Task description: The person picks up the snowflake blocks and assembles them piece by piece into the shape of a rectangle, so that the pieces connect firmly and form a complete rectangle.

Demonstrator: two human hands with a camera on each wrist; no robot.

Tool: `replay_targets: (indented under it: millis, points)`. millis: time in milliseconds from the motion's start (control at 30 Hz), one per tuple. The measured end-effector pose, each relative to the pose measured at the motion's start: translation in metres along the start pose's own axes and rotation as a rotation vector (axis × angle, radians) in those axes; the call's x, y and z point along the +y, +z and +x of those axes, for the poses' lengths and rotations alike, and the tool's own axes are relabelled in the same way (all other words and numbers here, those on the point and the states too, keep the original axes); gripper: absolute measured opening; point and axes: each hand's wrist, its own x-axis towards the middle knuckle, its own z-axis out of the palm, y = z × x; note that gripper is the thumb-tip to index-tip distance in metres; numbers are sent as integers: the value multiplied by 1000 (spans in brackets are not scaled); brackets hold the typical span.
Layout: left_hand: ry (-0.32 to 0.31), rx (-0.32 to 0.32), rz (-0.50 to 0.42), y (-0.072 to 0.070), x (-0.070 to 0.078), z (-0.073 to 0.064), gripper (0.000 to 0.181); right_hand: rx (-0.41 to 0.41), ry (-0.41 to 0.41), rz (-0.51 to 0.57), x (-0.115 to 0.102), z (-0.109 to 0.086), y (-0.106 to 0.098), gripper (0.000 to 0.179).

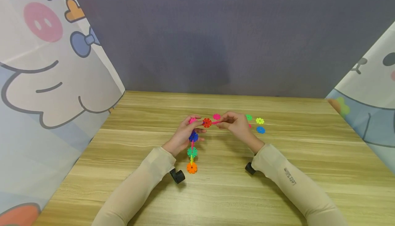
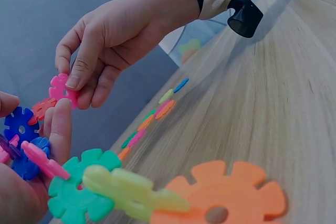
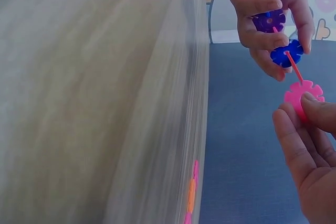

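A chain of notched, interlocking plastic discs is held up by my left hand [image 1: 182, 132], its thumb and fingers around the blue part. An orange disc [image 1: 192, 167], a yellow disc [image 2: 123, 190] and a green disc [image 1: 192, 152] trail from the near end. Toward the other end, a blue disc [image 3: 286, 54] sits by the left fingertips, joined to a red disc [image 1: 207, 122]. Thumb and fingers of my right hand [image 1: 237, 125] pinch a pink disc [image 3: 299, 97], which meets the red one's edge. Part of the chain is hidden within the left hand.
Loose discs lie on the wooden table [image 1: 216, 191] behind and right of my right hand, among them a pink one [image 1: 216, 116], a green one [image 1: 248, 117], a yellow one [image 1: 260, 120] and a blue one [image 1: 260, 130]. A grey partition [image 1: 197, 40] stands along the back edge.
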Motion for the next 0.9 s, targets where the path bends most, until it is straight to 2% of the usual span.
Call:
replay_targets:
  millis: [300,467,900]
  points:
    - [-7,3,-3,0,0,-1,22,-17,-19,-33,0,0,3,6]
    - [-13,5,6,-1,-1,1,22,-18,-6,-27,2,0,5,5]
    - [-41,1,-2,1,0,1,45,-4,-19,-51,5,0,9,7]
